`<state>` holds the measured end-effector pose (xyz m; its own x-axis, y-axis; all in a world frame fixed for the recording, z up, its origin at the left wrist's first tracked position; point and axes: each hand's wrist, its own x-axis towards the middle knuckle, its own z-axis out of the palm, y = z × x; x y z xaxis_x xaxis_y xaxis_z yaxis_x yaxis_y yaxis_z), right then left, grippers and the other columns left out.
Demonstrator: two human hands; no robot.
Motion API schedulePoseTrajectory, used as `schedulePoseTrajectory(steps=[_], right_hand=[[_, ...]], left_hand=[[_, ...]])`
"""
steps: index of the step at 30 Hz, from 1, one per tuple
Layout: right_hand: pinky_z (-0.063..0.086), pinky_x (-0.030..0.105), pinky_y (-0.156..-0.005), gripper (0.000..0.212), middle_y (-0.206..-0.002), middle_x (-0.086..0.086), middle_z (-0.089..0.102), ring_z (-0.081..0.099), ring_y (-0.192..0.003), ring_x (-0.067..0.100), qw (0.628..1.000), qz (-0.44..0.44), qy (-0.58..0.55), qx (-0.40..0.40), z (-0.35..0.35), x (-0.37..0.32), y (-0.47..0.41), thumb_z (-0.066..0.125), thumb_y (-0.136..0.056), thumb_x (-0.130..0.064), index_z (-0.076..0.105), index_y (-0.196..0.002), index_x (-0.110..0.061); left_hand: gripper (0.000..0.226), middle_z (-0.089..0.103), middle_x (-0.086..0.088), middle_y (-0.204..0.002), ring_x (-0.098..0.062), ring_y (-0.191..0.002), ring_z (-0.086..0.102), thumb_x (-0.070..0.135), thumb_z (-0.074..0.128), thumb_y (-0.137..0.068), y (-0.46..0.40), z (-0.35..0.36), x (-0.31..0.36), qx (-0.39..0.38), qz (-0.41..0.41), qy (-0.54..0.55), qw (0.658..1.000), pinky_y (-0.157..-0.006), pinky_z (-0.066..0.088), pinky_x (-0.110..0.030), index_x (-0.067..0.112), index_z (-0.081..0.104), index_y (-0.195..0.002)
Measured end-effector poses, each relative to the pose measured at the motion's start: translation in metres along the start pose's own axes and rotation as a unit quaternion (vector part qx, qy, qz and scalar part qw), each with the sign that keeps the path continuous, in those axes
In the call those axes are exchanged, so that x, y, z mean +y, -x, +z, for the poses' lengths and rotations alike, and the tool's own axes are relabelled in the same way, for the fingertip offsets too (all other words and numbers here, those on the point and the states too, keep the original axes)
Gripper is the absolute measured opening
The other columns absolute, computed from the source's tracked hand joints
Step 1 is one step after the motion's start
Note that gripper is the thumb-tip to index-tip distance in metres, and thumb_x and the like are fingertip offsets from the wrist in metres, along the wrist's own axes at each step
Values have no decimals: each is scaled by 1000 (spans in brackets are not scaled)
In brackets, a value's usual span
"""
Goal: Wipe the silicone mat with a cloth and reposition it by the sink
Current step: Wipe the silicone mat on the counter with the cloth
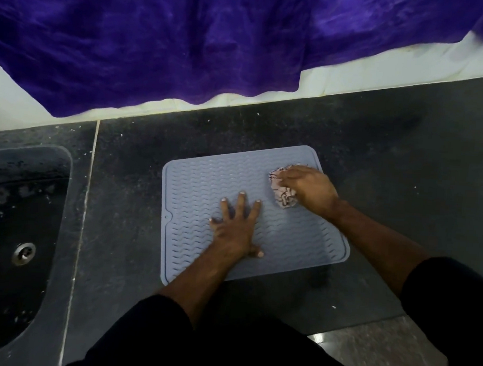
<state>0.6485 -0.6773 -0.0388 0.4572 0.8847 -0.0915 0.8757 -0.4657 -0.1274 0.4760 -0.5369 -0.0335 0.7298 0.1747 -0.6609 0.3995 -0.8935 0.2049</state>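
A pale blue silicone mat (201,180) with a wavy ribbed surface lies flat on the dark stone counter, near its front edge. My left hand (236,225) rests flat on the mat's middle, fingers spread, holding nothing. My right hand (309,188) presses a crumpled pink and white cloth (283,195) onto the mat's far right corner. Most of the cloth is hidden under the palm.
A dark sink (14,225) with a metal drain (24,253) is set into the counter (391,169) at the left, a pale seam between it and the mat. A purple fabric (158,44) hangs over the white wall behind. Floor tiles (379,358) show at the lower right.
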Motion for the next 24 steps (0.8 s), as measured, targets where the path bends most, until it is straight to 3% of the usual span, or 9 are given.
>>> schedulePoseTrajectory(steps=[4,9,15,19,21,24], right_hand=[[34,39,-110,42,-133,11,58,50,-126,28,999,41,-8,35,-9,15,4,65,-85,-20,59,-127,-14],[20,36,-118,55,-151,3,37,30,-141,23,1000,-4,8,-20,6,6,9,59,-88,-11,45,-140,-21],[38,40,-107,47,-133,9,58,51,-124,28,998,52,30,9,-8,26,10,69,-80,-20,59,-126,-16],[27,38,-115,49,-147,6,43,36,-137,25,999,33,-13,39,-4,18,10,61,-88,-20,50,-136,-18],[17,36,-117,52,-153,2,32,26,-143,23,1000,9,2,-3,5,14,12,55,-92,-19,42,-142,-22],[20,36,-117,52,-151,2,36,29,-142,22,1000,4,27,-13,6,22,14,59,-90,-22,43,-140,-22]], left_hand=[[124,-38,-2,-152,-44,-139,-27,48,78,-72,-1,0,2,2,4,-1,1000,-107,9,-73,38,-19,-149],[126,-37,-1,-153,-44,-139,-25,47,80,-70,-2,-2,4,-5,-5,-2,1000,-107,11,-74,38,-17,-149],[125,-37,-1,-153,-43,-139,-27,46,79,-71,0,-4,4,-8,-2,7,1000,-108,10,-72,38,-18,-149],[125,-37,-2,-153,-43,-139,-27,45,79,-71,0,-5,4,-12,1,8,1000,-108,10,-73,37,-18,-149],[125,-37,-2,-153,-43,-139,-26,45,79,-71,1,-6,5,-13,-1,6,1000,-108,10,-73,37,-17,-150],[124,-36,-2,-153,-43,-139,-26,45,79,-72,1,-6,5,-13,-1,6,1000,-108,11,-72,36,-17,-150]])
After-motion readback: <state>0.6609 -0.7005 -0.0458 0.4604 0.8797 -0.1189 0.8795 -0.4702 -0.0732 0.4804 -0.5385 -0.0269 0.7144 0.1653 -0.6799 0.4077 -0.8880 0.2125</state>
